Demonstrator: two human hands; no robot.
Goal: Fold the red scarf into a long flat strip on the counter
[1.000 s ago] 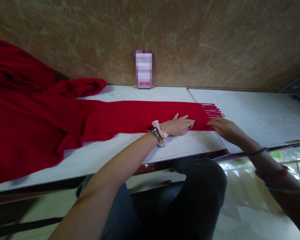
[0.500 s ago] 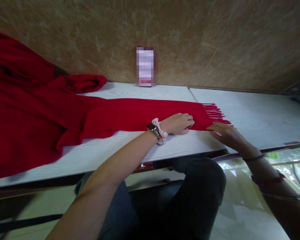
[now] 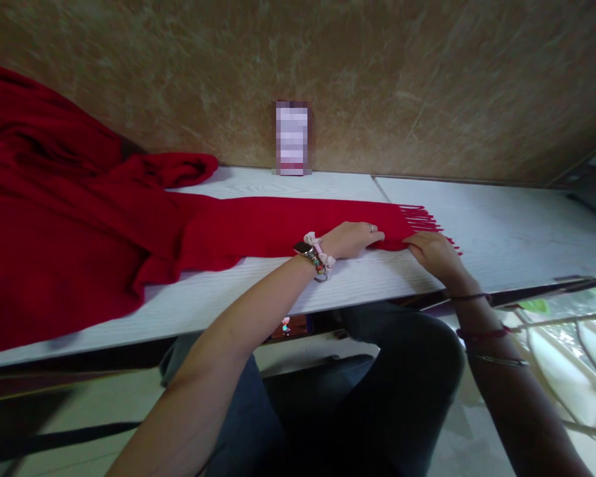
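A red fringed cloth (image 3: pixel 288 225) lies along the white wooden surface (image 3: pixel 501 232), its strip flat and its fringe pointing right. My left hand (image 3: pixel 352 239), with a ring, a watch and a pink scrunchie at the wrist, is closed on the near edge of the strip. Just to its right, my right hand (image 3: pixel 434 254) pinches the same edge beside the fringe. Toward the left the cloth spreads into a large loose heap with folds.
Against the brown patterned wall (image 3: pixel 427 86) stands a phone-like object (image 3: pixel 292 138) with a blurred face. My dark-clothed legs (image 3: pixel 402 371) are below the near edge. White curved metal bars show at the lower right.
My right hand has moved left and slightly up along the cloth's edge, its forearm swinging inward. The near edge between both hands has shifted away from me. The view has shifted slightly.
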